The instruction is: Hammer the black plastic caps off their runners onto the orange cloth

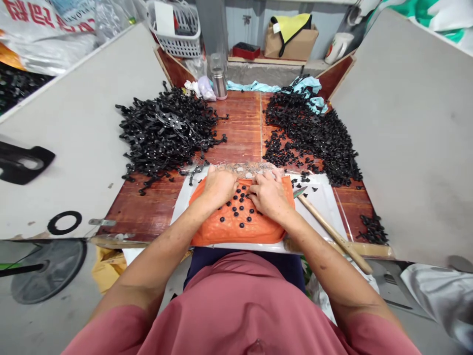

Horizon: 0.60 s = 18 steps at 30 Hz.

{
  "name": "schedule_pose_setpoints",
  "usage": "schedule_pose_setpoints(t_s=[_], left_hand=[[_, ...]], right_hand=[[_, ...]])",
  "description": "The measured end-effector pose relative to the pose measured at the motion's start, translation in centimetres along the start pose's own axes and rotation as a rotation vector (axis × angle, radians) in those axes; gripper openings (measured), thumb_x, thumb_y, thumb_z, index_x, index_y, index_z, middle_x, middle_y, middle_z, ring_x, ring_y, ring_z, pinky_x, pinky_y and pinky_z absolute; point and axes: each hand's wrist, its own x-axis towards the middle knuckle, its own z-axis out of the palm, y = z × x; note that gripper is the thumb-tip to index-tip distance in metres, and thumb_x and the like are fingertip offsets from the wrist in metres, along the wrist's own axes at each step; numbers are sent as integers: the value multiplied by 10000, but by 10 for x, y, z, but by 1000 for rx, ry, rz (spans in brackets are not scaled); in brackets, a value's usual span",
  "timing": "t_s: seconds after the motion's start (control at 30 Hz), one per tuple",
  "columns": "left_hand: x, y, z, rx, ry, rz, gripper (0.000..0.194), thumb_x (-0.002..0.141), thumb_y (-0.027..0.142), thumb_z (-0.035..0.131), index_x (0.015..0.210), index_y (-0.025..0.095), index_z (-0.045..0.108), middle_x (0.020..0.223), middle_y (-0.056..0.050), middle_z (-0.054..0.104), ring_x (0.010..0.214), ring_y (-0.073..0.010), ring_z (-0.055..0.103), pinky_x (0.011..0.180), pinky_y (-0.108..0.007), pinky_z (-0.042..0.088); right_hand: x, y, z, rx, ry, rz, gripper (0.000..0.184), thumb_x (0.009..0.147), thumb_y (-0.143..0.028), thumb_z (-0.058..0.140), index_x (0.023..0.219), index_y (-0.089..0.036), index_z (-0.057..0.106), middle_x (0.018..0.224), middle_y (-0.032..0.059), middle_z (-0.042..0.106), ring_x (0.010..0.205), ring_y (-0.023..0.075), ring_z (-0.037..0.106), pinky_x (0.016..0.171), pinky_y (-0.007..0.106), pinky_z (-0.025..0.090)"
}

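In front of me lies an orange pad (221,231) on a white sheet, dotted with several small round black rubber pieces (241,225). My left hand (220,185) rests over the pad's upper left part with curled fingers; whatever they pinch is hidden. Over the upper right part, my right hand (269,193) bends its fingers down among the black pieces, its fingertips partly out of sight. Just right of that hand a knife (300,192) and a wooden stick (328,227) lie on the sheet.
A large heap of black rubber parts (166,130) stands at the left, another heap of small black parts (318,133) at the right. Grey panels (406,138) wall both sides. At the back are a metal flask (219,84), a white basket (177,44) and a cardboard box (291,47).
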Motion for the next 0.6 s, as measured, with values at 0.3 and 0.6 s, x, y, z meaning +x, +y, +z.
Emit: schedule_pose_setpoints(t_s=[0.3,0.6], left_hand=[[-24,9,-12,-76,104,71,219,967,263,548,919,198,752,961,-114,757,983,-294,662,898,-459,380],[-28,18,-8,-49,10,88,256,970,284,557,871,204,779,887,-107,742,945,-293,650,864,-454,383]], right_hand=[[-15,8,5,4,104,74,149,964,-308,693,916,-230,811,954,74,693,978,273,513,982,479,283],[-32,14,-6,263,207,82,149,950,-313,730,837,-277,820,887,30,689,936,233,549,959,447,300]])
